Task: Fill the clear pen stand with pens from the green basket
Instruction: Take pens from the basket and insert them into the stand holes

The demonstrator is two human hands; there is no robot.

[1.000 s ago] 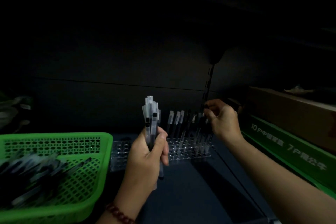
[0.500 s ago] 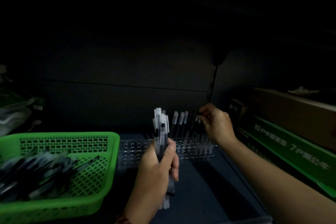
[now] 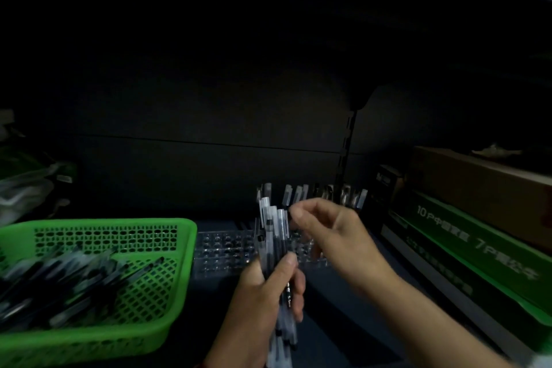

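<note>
Clear, dark-cored pens [image 3: 273,236] stand bunched in the curled left hand [image 3: 263,293]; the right hand [image 3: 331,233] pinches one pen's top.

Green basket [image 3: 98,222] heaped with pens [image 3: 59,284] — clear pen stand [image 3: 227,248] just beside it, seemingly part-filled.

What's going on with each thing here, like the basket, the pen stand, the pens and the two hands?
green basket, partly filled with a heap of pens.
clear pen stand, upright pens at its right end, left holes bare.
left hand, grips a bundle of pens.
bundle of pens, held upright.
right hand, fingertips at the bundle's top; pinch unclear.
</note>
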